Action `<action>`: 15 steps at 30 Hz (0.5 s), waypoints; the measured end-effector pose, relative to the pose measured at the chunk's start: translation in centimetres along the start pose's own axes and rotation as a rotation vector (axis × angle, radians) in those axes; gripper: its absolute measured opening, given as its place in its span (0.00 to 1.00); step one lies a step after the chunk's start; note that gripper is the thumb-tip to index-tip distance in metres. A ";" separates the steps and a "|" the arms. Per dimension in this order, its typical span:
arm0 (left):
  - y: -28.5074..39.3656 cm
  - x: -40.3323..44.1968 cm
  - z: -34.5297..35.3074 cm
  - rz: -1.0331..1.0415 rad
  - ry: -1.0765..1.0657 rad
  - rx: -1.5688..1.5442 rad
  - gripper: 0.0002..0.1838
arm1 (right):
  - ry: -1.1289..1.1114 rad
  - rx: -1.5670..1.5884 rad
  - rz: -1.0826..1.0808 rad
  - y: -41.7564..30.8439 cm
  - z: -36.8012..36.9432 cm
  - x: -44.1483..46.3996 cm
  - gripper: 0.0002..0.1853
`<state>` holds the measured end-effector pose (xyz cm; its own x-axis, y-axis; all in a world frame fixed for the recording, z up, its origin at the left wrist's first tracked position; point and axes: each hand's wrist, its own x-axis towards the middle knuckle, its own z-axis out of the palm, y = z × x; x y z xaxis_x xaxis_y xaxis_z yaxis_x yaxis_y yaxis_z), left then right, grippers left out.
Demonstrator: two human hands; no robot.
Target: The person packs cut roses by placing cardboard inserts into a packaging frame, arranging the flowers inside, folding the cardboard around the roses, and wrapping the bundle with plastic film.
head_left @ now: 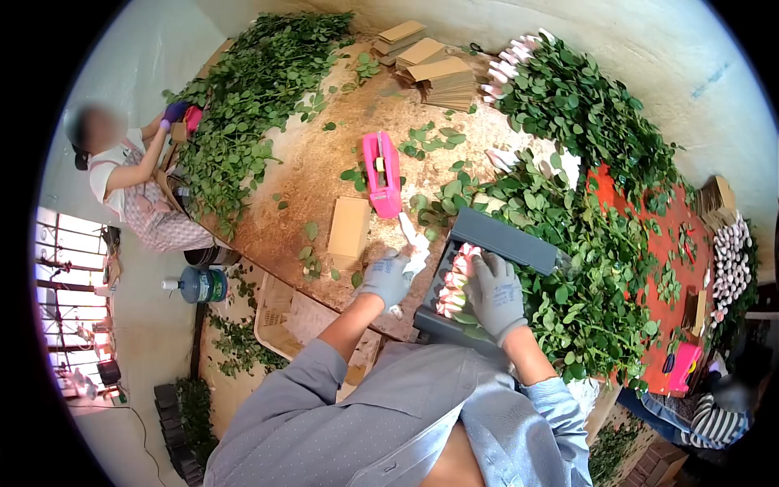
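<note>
Right hand (495, 296) (gloved) at pink flowers (456, 282)

Bright daylight glares through a barred window (77, 296) at 9 o'clock, near a pale wall (142, 73) at 10. A cream, stained wall (686, 69) stands at 2, beyond a worn brown tabletop (324, 154) at 11 and a red surface (686, 217) at 3. Leaf-strewn tan floor (234, 396) shows near 8.

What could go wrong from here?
The right hand is at the roses, so pressing hard might bruise the petals. The left hand is close to the cardboard and could knock it askew. The white wrap by that hand reaches toward the dispenser and might snag.
</note>
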<state>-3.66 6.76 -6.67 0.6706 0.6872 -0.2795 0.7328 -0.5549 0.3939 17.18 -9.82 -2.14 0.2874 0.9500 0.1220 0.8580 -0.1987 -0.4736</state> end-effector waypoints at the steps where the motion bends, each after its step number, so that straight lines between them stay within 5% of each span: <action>1: -0.2 -0.1 -0.1 -0.003 0.003 -0.001 0.16 | -0.001 0.000 -0.004 -0.1 0.1 0.1 0.30; 3: -0.4 -0.1 -0.2 -0.169 -0.011 -0.062 0.25 | 0.001 -0.006 -0.002 -0.1 -0.1 0.0 0.30; 5: -1.6 1.0 0.6 -0.172 0.027 -0.146 0.21 | -0.004 -0.009 0.000 -0.2 -0.2 0.0 0.30; 7: -1.2 2.2 -0.3 -0.012 0.111 -0.085 0.17 | -0.016 0.009 -0.001 -0.1 -0.3 0.1 0.30; 15: -3.9 9.6 1.9 0.175 -0.175 0.225 0.15 | -0.086 -0.002 -0.020 0.4 -1.0 0.4 0.30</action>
<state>0.16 14.65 -12.59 0.7837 0.4922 -0.3789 0.5989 -0.7605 0.2510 18.05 -9.75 -1.44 0.2326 0.9710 0.0561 0.8639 -0.1798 -0.4705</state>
